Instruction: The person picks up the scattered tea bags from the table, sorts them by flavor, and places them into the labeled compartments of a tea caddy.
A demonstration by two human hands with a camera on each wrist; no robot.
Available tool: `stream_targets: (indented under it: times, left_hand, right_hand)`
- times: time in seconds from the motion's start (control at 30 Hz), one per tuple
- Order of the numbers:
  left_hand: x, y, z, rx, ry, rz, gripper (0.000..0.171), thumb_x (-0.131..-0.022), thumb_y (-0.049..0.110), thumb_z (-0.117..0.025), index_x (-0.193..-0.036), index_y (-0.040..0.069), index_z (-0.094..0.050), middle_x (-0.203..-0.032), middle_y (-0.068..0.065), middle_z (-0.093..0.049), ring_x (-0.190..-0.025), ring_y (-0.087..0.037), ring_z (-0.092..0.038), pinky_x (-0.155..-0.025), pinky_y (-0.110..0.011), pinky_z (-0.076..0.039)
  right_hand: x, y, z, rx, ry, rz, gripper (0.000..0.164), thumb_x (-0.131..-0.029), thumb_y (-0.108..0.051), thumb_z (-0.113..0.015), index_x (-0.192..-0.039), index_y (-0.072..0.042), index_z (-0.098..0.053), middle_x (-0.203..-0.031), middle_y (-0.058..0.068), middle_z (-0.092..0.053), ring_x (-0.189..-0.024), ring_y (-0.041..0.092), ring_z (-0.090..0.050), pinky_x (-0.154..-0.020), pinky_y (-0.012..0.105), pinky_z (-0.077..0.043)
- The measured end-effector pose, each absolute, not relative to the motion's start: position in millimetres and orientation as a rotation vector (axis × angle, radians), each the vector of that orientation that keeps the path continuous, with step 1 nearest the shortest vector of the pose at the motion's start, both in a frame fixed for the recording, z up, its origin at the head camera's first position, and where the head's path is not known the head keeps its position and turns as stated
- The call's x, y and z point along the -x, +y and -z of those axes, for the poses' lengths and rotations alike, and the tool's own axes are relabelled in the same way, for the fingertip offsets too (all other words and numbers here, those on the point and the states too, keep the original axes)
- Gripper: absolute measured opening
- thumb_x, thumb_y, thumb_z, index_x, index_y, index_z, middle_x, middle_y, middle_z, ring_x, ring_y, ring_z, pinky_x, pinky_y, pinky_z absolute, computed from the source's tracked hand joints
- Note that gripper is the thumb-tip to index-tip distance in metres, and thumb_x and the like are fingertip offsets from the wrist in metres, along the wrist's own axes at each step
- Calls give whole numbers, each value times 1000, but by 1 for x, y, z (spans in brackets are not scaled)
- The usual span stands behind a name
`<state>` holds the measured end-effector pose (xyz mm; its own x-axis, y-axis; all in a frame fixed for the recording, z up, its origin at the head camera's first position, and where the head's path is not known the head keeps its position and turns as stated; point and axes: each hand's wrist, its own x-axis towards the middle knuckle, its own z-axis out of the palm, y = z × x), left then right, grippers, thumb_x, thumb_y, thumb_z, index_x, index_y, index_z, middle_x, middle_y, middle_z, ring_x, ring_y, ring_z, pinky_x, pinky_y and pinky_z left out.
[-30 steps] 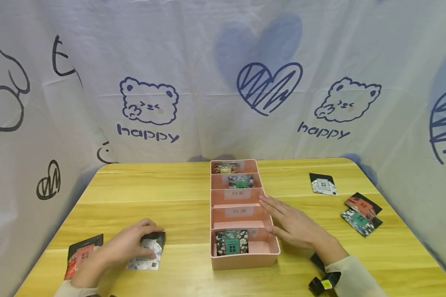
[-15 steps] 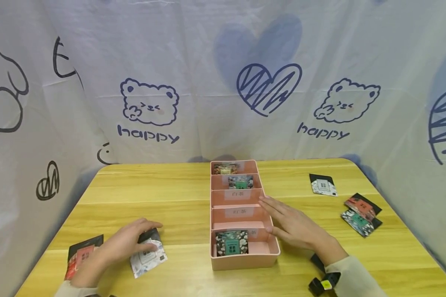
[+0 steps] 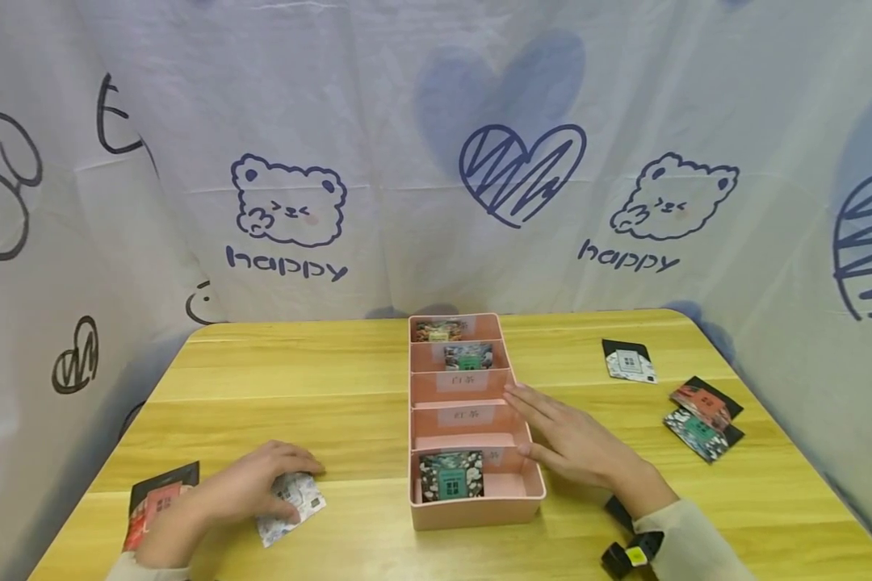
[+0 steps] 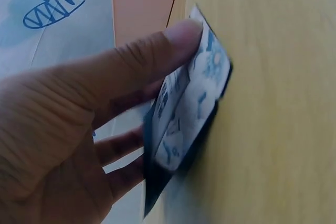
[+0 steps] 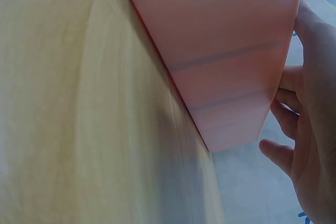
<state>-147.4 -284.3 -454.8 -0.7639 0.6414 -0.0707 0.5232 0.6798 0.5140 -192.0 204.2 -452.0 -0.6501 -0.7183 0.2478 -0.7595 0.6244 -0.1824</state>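
My left hand (image 3: 250, 492) pinches a black-and-white tea sachet (image 4: 202, 95), its thumb across the printed front and the fingers behind. In the left wrist view the sachet stands tilted, close over the table. To the right of it is a long pink divided box (image 3: 475, 512) with paper labels in its compartments. My right hand (image 3: 574, 440) rests with its fingers extended along the box's right rim. A green-labelled sachet (image 3: 450, 476) lies in the nearest compartment, another patterned sachet (image 3: 468, 357) in the second from the back, and a yellow-labelled one (image 3: 438, 331) in the farthest.
A red-and-black sachet (image 3: 161, 499) lies left, partly behind my left forearm. On the right are a white-and-black sachet (image 3: 628, 361) and a red one (image 3: 705, 403) overlapping a green one (image 3: 701, 433). A printed cloth (image 3: 400, 161) hangs behind the wooden table (image 3: 283, 367).
The sachet at my left hand has turned on the table, and more of its black end is now covered by my fingers. My right hand has stayed on the box rim.
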Motion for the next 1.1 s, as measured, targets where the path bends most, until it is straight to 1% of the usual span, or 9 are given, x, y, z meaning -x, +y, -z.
stream_targets:
  times: [0.13, 0.2, 0.3, 0.53, 0.67, 0.83, 0.9, 0.97, 1.1]
  left_hand:
    - [146, -281, 454, -913, 2713, -705, 52, -76, 50, -77, -119, 21, -69, -114, 6, -54, -101, -17, -52, -82, -32, -51]
    - [146, -280, 454, -911, 2742, -713, 44, -76, 46, -80, -112, 23, -70, -109, 10, -52, -96, -13, -50, -78, -29, -50]
    - [147, -279, 451, -924, 2772, -719, 33, -77, 39, -81, -104, 24, -68, -104, 12, -52, -92, -11, -49, -76, -29, -50]
    - [153, -275, 434, -930, 2767, -756, 27, -81, 32, -79, -102, 20, -70, -97, 12, -53, -83, -6, -51, -67, -26, -50]
    - [156, -271, 423, -899, 2792, -762, 19, -84, 31, -77, -92, 24, -62, -88, 14, -54, -74, -5, -49, -61, -23, -46]
    - [160, -269, 411, -917, 2866, -765, 21, -88, 22, -74, -88, 23, -53, -86, 13, -60, -57, -2, -39, -54, -23, -39]
    - [161, -267, 407, -914, 2906, -756, 18, -90, 20, -72, -91, 22, -54, -88, 12, -62, -56, 0, -37, -53, -23, -38]
    - [163, -263, 403, -887, 2945, -748, 17, -91, 20, -71, -94, 21, -54, -83, 12, -59, -57, -1, -39, -53, -23, -37]
    - [167, -255, 397, -869, 3011, -724, 16, -92, 21, -70, -103, 18, -60, -87, 9, -63, -73, -7, -58, -62, -27, -51]
  right_hand:
    - [192, 204, 452, -1231, -2696, -419, 68, -99, -39, -54, -155, -10, -29, -160, 7, -25, -144, 27, -28, -111, 48, -33]
    - [193, 204, 452, -1231, -2692, -430, 68, -99, -40, -54, -155, -10, -29, -160, 7, -26, -144, 27, -28, -111, 48, -33]
    - [193, 204, 454, -1226, -2686, -419, 68, -99, -41, -53, -154, -9, -30, -160, 7, -26, -143, 27, -29, -111, 48, -34]
    - [193, 205, 454, -1230, -2698, -429, 68, -100, -43, -52, -155, -10, -29, -160, 6, -25, -144, 26, -28, -111, 48, -33]
    - [194, 205, 452, -1236, -2702, -440, 68, -100, -43, -51, -155, -10, -29, -160, 6, -25, -144, 26, -27, -111, 49, -33]
    - [194, 204, 452, -1235, -2711, -439, 68, -100, -44, -51, -155, -10, -29, -160, 6, -24, -144, 26, -27, -111, 48, -33]
    - [194, 204, 452, -1233, -2714, -435, 68, -100, -44, -51, -155, -11, -28, -160, 6, -25, -144, 26, -27, -111, 48, -33]
    - [194, 204, 452, -1231, -2712, -436, 68, -100, -44, -51, -155, -11, -28, -160, 7, -25, -144, 26, -28, -111, 48, -33]
    - [193, 204, 452, -1230, -2706, -434, 68, -100, -43, -51, -155, -11, -28, -160, 7, -25, -143, 27, -29, -110, 49, -34]
